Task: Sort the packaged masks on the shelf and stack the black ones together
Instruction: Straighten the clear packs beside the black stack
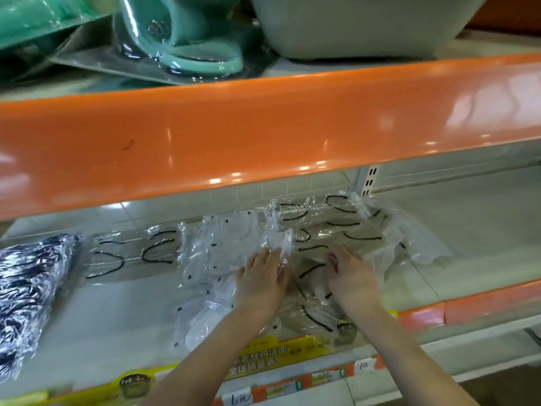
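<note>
Clear-packaged masks lie spread on the lower shelf. A black patterned mask pack sits at the far left. Beside it lies a pack of beige masks with black ear loops. White masks in plastic lie in the middle, and a heap of beige masks with black loops lies to the right. My left hand rests flat, fingers straight, on the white packs. My right hand lies on the beige heap with its fingertips curled into the plastic; whether it pinches a pack is unclear.
An orange shelf lip overhangs the masks from above. On the upper shelf sit green packaged goods and a grey tub. Price tags and a yellow strip line the front edge. Bare shelf surface lies to the right.
</note>
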`<state>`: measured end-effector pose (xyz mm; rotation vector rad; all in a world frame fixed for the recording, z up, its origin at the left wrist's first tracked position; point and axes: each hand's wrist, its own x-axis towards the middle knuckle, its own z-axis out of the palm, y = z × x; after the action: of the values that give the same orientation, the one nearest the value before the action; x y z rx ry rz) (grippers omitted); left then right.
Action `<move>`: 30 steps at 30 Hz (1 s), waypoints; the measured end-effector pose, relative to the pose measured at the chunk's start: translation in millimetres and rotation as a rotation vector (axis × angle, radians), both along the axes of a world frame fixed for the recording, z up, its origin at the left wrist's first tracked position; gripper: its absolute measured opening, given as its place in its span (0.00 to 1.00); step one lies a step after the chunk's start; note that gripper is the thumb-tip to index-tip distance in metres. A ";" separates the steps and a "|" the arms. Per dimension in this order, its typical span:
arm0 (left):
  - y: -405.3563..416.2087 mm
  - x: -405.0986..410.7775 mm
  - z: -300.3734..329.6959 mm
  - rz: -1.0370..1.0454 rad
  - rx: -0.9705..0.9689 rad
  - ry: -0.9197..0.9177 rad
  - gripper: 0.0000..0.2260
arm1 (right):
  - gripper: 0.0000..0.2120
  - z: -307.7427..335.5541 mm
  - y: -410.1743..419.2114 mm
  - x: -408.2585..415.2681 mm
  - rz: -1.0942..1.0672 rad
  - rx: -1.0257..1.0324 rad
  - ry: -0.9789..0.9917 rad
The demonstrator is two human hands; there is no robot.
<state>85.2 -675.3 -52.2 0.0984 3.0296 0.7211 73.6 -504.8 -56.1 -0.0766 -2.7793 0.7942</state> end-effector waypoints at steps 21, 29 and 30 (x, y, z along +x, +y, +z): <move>-9.4 3.7 33.5 0.398 1.529 -0.551 0.20 | 0.14 48.3 13.9 31.7 0.345 -1.195 -0.050; -21.4 9.4 29.6 0.161 1.417 -0.501 0.19 | 0.15 70.7 8.4 39.8 0.558 -1.280 -0.197; -22.2 8.8 30.4 0.185 1.383 -0.402 0.18 | 0.16 70.3 6.3 37.4 0.501 -1.217 -0.160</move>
<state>94.0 -697.5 -21.8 -0.2667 1.6708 2.2843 111.0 -498.5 14.2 0.3590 -1.9915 2.5347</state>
